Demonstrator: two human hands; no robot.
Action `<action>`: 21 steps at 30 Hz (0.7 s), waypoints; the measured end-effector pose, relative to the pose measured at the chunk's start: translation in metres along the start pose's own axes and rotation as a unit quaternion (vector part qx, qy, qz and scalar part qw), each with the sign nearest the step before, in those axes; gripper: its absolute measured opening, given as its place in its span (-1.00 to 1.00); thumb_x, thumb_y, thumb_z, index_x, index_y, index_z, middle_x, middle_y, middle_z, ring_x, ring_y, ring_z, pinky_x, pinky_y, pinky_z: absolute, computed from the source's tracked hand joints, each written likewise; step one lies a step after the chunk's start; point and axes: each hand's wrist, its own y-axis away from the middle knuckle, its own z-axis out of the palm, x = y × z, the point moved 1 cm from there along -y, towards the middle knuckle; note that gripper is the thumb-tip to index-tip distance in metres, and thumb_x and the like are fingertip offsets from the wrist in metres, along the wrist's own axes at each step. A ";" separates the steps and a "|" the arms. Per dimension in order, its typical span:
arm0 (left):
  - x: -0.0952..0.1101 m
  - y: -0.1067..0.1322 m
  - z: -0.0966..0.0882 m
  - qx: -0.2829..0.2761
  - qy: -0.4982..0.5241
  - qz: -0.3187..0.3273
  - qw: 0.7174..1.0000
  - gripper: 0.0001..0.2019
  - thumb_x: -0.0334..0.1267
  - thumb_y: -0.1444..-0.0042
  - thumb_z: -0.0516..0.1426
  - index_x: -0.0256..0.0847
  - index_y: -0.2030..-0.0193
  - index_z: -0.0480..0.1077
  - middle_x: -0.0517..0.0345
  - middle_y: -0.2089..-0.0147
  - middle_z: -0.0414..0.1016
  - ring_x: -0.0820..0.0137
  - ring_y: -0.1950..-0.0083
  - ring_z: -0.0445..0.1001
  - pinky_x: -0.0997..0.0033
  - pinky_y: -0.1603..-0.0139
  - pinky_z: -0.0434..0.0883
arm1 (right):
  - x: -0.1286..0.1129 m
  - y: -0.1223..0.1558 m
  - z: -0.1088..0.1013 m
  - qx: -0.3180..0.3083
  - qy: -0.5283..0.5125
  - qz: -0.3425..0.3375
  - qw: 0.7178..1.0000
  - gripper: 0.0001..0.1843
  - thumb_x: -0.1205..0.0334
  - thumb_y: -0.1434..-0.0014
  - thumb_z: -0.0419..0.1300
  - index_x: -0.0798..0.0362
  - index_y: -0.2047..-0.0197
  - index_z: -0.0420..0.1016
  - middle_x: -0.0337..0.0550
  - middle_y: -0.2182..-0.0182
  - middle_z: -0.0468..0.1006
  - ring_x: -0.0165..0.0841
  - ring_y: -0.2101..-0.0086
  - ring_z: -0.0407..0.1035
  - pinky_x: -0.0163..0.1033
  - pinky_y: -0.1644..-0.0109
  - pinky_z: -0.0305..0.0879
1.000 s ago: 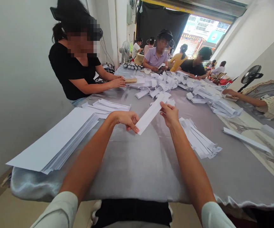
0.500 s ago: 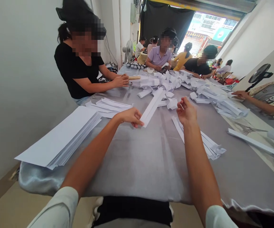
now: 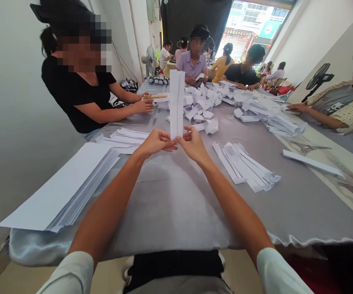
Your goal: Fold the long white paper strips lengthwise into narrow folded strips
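A folded white paper strip (image 3: 177,104) stands upright above the table, a crease running down its length. My left hand (image 3: 159,141) pinches its lower left corner. At the lower right corner, the thumb and fingers of my right hand (image 3: 191,143) close on the same strip. Left of my left hand lie some folded paper strips (image 3: 124,136), and nearer to me is a tall stack of flat white paper sheets (image 3: 63,183). To the right of my right hand, several folded strips (image 3: 245,165) are fanned out on the grey tablecloth (image 3: 164,212).
A heap of folded white paper pieces (image 3: 207,102) covers the table's middle, with more strips (image 3: 283,122) to its right. A co-worker in black (image 3: 75,98) holds a wooden stick (image 3: 155,96) at the left. Other people sit around the far side. One long strip (image 3: 313,163) lies at the right.
My right hand has come in from the right and now grips the strip's lower end beside my left hand. The strip has gone from slanted to upright. The view has shifted slightly right.
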 end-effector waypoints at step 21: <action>0.003 -0.005 -0.020 0.291 0.170 0.013 0.941 -0.73 -0.42 -0.16 0.36 -0.26 0.03 0.45 0.01 0.19 0.61 0.36 0.34 0.63 0.33 0.24 0.60 | -0.020 -0.013 -0.061 0.139 -0.090 -0.033 0.986 -0.53 0.01 -0.15 0.38 -0.08 -0.06 0.37 -0.13 0.12 0.54 -0.38 0.41 0.57 -0.39 0.54 0.35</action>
